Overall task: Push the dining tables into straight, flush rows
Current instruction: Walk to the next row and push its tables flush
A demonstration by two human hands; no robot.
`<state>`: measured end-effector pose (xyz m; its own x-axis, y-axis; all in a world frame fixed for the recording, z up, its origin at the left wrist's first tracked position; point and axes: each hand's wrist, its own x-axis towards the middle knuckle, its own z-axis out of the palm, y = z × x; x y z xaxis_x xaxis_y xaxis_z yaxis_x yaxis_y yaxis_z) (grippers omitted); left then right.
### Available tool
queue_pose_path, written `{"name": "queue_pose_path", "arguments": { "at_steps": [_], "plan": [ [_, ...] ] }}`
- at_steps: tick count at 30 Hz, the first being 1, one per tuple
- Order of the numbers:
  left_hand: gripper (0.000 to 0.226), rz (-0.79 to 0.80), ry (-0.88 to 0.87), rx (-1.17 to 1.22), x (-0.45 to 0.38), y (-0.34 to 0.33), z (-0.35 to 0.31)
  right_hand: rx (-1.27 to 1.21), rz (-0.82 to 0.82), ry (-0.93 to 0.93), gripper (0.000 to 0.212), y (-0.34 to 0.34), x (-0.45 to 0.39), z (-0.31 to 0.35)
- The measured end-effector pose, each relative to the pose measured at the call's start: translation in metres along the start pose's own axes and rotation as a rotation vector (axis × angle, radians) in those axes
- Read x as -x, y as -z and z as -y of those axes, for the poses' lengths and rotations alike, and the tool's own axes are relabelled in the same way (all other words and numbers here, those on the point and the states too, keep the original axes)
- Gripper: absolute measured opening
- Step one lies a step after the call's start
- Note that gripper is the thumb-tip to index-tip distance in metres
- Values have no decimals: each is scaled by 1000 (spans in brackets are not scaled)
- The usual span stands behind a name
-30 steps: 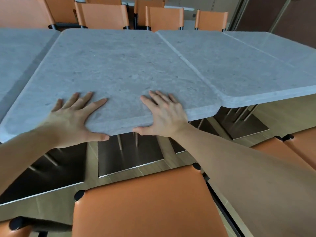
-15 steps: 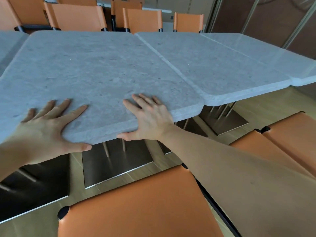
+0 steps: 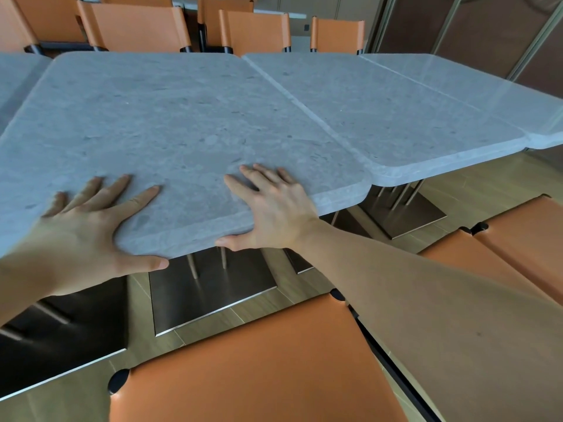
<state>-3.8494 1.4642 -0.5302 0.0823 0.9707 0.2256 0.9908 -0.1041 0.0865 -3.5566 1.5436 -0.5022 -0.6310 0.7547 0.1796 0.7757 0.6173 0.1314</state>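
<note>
The grey stone dining table (image 3: 182, 123) fills the middle of the view. My left hand (image 3: 85, 233) lies flat on its near edge, fingers spread on top and thumb along the front rim. My right hand (image 3: 274, 211) presses the same edge further right, fingers straight on top, thumb against the rim. A second table (image 3: 396, 117) butts against its right side, and the near table's front corner sticks out slightly past that table's front edge. A third table (image 3: 487, 86) continues the row on the right. Another table (image 3: 15, 74) shows at the far left.
An orange chair (image 3: 259, 360) stands right below my arms, with more orange chairs (image 3: 518, 239) to the right and several (image 3: 137, 25) across the tables. A flat metal table base (image 3: 213, 290) sits on the wood floor. Dark wall panels (image 3: 487, 32) stand at the back right.
Both hands keep the same flat hold on the near edge. The view has swung slightly sideways. The small step between the two front edges looks about the same.
</note>
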Motion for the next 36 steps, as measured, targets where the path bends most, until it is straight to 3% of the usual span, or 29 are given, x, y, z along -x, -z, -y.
{"name": "queue_pose_path", "arguments": {
  "at_steps": [7, 23, 28, 36],
  "plan": [
    [115, -77, -4, -29, -4, -7, 8, -8, 14, 0, 112, -3, -5, -1],
    [108, -54, 0, 53, -25, -8, 16, -27, -10, -34, 113, -12, -30, -2],
    [116, 77, 75, 3, -23, 4, 10, -28, -22, -16, 114, -15, -32, -4],
    [118, 127, 120, -19, -15, 11, -4, -86, 47, -6, 115, -10, -28, -5]
  ]
}}
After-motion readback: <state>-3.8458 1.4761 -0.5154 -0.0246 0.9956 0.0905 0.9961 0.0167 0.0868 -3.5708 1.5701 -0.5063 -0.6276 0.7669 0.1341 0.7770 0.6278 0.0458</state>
